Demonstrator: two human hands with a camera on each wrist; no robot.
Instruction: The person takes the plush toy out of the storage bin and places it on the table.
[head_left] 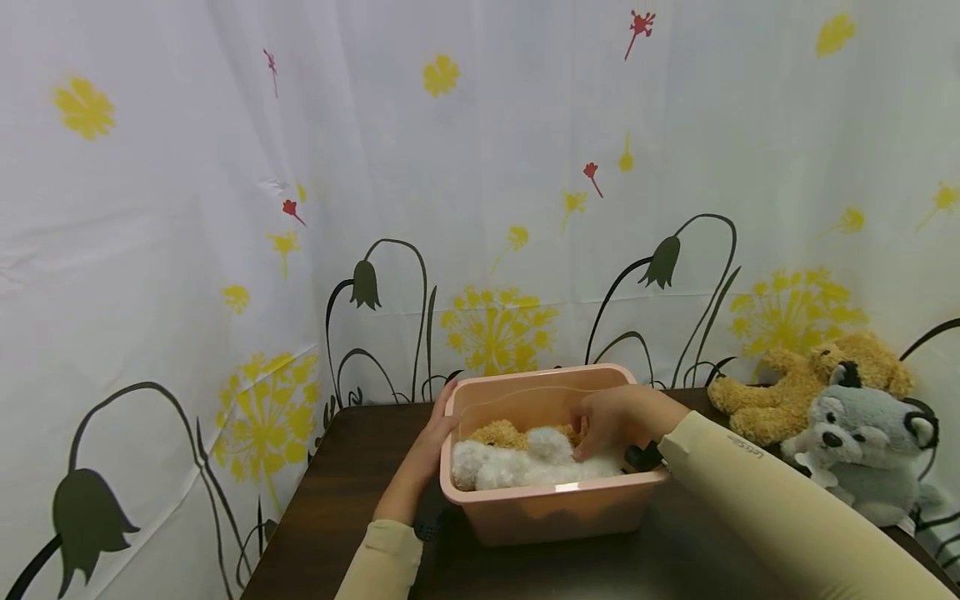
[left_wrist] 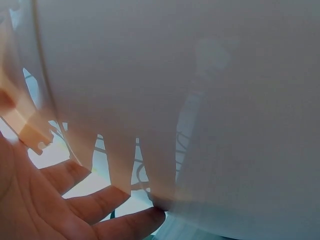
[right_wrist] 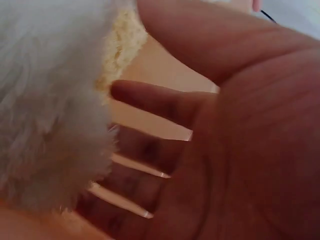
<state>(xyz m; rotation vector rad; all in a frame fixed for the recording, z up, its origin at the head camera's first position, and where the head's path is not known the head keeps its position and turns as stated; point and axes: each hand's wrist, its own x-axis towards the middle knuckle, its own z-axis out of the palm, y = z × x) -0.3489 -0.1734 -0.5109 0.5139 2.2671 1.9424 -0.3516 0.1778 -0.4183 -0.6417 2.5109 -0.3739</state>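
Pink bin (head_left: 555, 518), 1 pc., stood on dark desk (head_left: 348, 454); contents: white plush (head_left: 517, 472), lying at front, & tan plush (head_left: 498, 434), partly hidden behind; L hand (head_left: 429, 437), fingers spread & fairly straight, rested against bin's L side; R hand (head_left: 617, 414) was inside bin by white plush, fingers apart & extended, firm contact can't tell; desk's R end: tan bear (head_left: 776, 398) w/ grey-&-white plush dog (head_left: 873, 433) in front; backdrop: flower-print curtain (head_left: 495, 179).

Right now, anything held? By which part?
No sure grip: left hand touches bin at its left side; right hand touches white plush, grip unclear.
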